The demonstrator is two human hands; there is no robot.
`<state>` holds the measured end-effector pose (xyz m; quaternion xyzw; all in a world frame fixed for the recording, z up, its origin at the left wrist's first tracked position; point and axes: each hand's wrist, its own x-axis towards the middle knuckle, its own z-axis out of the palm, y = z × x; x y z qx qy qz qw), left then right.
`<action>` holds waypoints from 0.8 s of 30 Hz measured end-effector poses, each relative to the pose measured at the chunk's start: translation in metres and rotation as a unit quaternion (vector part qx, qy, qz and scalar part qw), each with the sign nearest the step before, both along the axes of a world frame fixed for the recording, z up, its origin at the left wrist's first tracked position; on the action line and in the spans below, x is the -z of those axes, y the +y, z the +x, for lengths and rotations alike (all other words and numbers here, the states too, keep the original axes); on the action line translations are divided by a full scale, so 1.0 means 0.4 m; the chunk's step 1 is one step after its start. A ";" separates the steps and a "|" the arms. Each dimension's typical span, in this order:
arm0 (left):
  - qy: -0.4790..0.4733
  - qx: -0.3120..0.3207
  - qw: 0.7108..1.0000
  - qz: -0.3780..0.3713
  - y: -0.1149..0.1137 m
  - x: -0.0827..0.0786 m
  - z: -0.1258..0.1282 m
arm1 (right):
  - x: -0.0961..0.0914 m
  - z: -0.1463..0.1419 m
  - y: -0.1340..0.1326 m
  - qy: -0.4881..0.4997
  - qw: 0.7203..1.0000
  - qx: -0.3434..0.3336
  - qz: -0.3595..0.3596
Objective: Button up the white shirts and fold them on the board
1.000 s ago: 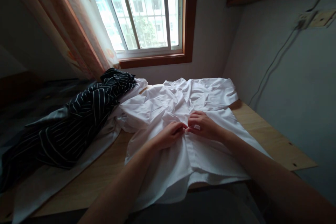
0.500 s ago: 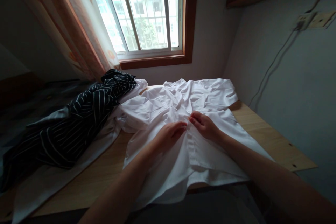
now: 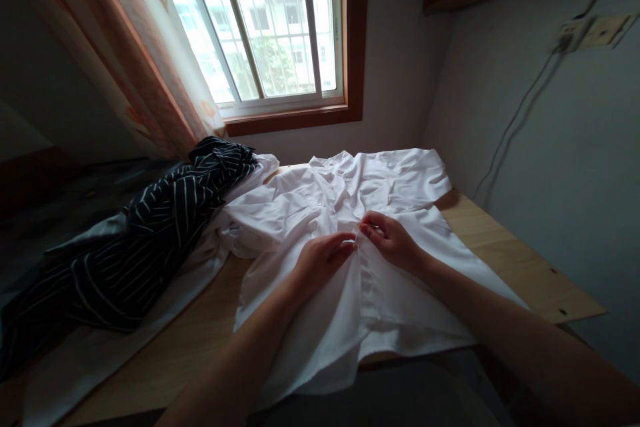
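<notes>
A white shirt lies spread out on the wooden table, its collar toward the window and its hem hanging past the near edge. Halfway down the front, my left hand pinches one side of the front opening between thumb and fingers. Right beside it, my right hand is closed on the other front edge, near the placket. The fingertips of both hands almost meet there. Any button between them is too small to make out.
Black-and-white striped clothing is heaped at the left, over more white cloth. The wooden table has its right edge near the wall. Behind stands a window with a curtain; a cord hangs at right.
Both hands stay at the same spot on the shirt front, with only slight finger movement. The whole view has shifted a little.
</notes>
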<state>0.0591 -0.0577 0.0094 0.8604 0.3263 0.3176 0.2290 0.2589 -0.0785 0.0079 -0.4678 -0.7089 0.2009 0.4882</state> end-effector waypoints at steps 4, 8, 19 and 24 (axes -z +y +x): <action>0.014 -0.015 1.000 0.015 -0.003 0.003 0.006 | 0.005 -0.004 0.002 -0.018 0.998 0.049 0.025; 0.035 -0.018 0.999 0.026 -0.006 0.000 0.007 | 0.008 -0.009 0.001 -0.071 0.990 0.105 0.069; -0.009 -0.056 0.997 -0.046 -0.008 0.008 0.015 | -0.013 0.022 -0.005 -0.101 0.990 0.021 0.098; 0.002 -0.063 0.997 -0.048 -0.004 0.005 0.014 | -0.027 0.051 -0.005 -0.178 0.979 -0.057 0.085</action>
